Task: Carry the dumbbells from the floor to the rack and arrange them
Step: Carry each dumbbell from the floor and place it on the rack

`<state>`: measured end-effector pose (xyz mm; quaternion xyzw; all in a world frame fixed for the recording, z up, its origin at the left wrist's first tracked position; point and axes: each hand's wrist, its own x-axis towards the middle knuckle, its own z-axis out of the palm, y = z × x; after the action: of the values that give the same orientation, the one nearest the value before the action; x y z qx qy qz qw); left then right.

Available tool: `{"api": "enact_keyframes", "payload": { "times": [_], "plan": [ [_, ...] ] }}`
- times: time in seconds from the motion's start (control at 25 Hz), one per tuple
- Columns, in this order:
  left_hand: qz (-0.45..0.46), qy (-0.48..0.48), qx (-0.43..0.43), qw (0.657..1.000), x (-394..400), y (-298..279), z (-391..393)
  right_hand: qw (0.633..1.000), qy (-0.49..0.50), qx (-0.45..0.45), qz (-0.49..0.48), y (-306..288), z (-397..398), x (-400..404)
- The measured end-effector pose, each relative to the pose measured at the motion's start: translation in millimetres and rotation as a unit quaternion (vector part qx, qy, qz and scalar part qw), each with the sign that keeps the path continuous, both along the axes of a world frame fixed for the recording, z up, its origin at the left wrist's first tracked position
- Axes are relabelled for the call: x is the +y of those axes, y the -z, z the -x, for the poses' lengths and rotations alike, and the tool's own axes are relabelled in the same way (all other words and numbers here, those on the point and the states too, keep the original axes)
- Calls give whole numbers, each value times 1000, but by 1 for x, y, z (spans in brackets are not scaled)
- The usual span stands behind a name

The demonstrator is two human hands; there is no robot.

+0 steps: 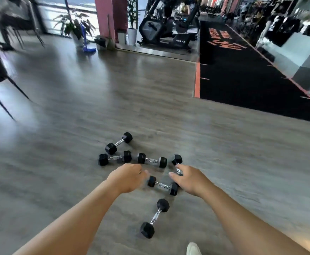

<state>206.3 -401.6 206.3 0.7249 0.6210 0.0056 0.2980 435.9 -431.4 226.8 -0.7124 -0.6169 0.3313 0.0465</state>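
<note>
Dumbbells, 6 on the floor; right hand at 3 o'clock, fingers loose, grip unclear; left hand blurred; one could roll away.

floor: grey wood-look planks, six black hex dumbbells scattered on it
nearest dumbbell: lies apart from the others, closest to the person
left hand: above the floor, fingers blurred, holds nothing
right hand: fingers spread, over the rightmost dumbbell
middle dumbbell: between the hands
shoe: white, bottom edge
</note>
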Motion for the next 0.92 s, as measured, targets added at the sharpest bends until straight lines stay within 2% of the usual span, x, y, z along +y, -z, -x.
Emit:
{"api": "enact_keyframes", "payload": {
  "times": [0.24, 0.44, 0.56, 0.68, 0.76, 0.84, 0.92],
  "plan": [
    [28, -163, 4, 986, 60, 75, -53, 981, -177, -35, 71, 76, -45, 128],
    [68, -224, 51, 971, 73, 175, -72, 966, -231, -42, 107, 192, -57, 179],
    [98, -268, 32, 958, 70, 285, -87, 957, -253, -51, 133, 296, -59, 195],
    [175, -311, 22, 934, 59, 404, -100, 943, -279, -90, 161, 407, -63, 208],
    [212, -377, -5, 901, 45, 546, -116, 937, -288, -83, 182, 546, -61, 210],
    [226, -401, 6, 888, 37, 577, -114, 936, -285, -102, 182, 565, -60, 219],
    [249, -421, 3, 872, 21, 629, -127, 935, -288, -104, 179, 623, -59, 214]
  ]
}}
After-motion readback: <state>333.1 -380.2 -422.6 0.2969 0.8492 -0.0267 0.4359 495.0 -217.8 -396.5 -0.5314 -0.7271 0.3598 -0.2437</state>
